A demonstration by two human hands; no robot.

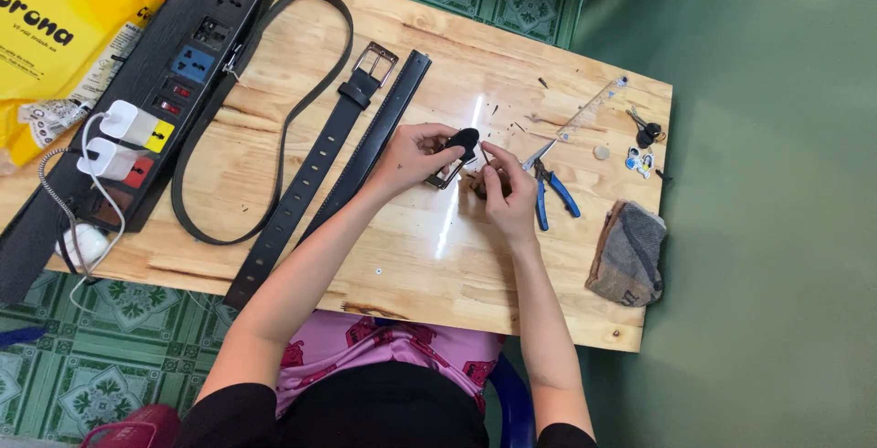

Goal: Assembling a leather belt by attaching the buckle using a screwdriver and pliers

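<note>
L hand grip closed on belt buckle; R hand pinches small part, can't tell what

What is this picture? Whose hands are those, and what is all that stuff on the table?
The picture comes from a small camera worn on a person's head, so you look down just as they do. There is no machine here, only a person's two bare hands over a wooden table.

The left hand holds a metal buckle with a short black strap end on it. The right hand touches the buckle from the other side with its fingertips.

Next to the right hand lie blue-handled pliers. Farther right are some keys, a coin and a folded grey cloth.

On the left lie a black belt with its own buckle, a long black power strip with white chargers plugged in, and a yellow bag.
</note>
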